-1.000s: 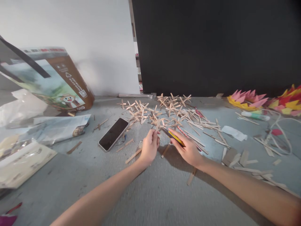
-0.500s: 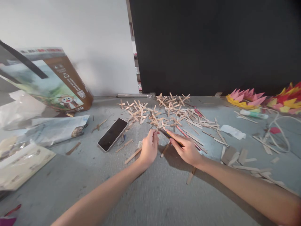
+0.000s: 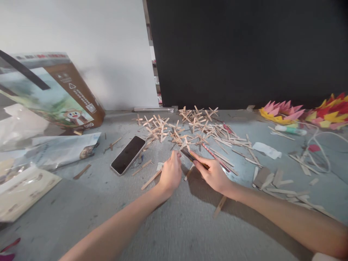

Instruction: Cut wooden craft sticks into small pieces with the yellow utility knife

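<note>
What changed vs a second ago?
The black-and-yellow tool in the right hand has rolled: its yellow side, plain earlier, is now mostly hidden. The whole view slid slightly left, so the camera probably turned right. No visible grab or release. Phone, crossed sticks and paper crown stayed put.

A matt, scuffed surface (image 3: 190,224). Near its far edge lie dull, unvarnished-looking wooden sticks (image 3: 162,133); further right along that edge, a matt paper crown (image 3: 284,109). In from the edge's left stretch, shiny, creased plastic packets (image 3: 62,148) and a phone (image 3: 128,155) with a smooth, glossy screen.
</note>
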Motion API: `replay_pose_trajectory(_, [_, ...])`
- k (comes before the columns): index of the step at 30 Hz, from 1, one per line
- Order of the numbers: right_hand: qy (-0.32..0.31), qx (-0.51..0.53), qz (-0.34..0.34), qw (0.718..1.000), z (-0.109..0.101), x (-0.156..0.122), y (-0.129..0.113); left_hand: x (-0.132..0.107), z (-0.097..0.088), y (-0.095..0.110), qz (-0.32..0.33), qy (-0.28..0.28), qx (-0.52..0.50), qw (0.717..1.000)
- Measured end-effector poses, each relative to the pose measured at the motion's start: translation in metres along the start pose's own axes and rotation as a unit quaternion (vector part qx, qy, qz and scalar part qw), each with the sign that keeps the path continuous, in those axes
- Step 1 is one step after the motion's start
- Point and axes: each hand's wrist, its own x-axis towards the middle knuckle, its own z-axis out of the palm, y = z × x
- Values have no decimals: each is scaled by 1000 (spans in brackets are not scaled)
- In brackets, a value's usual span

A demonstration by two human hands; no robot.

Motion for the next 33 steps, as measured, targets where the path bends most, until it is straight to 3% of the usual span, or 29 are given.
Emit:
replay_pose_trajectory(6, [-31,161,113,980,5,-4,-9,0,5,-4,5,19,7,1000])
replay_pose_trajectory(11, [-52,253,160,953,7,-5,-18,0,2,0,-15,5,4,1000])
replay_pose_trajectory(19, [-51,297,129,945,10,-5,-14,4,-1,5,-33,20,-88,995])
replay_pose_trajectory(27, [-50,294,105,949,13,-5,-11,7,-5,13,-39,15,-259,965])
replay_pose_trajectory(33, [-62,290,103,949,12,-6,-10,7,-5,14,-56,1,-299,952])
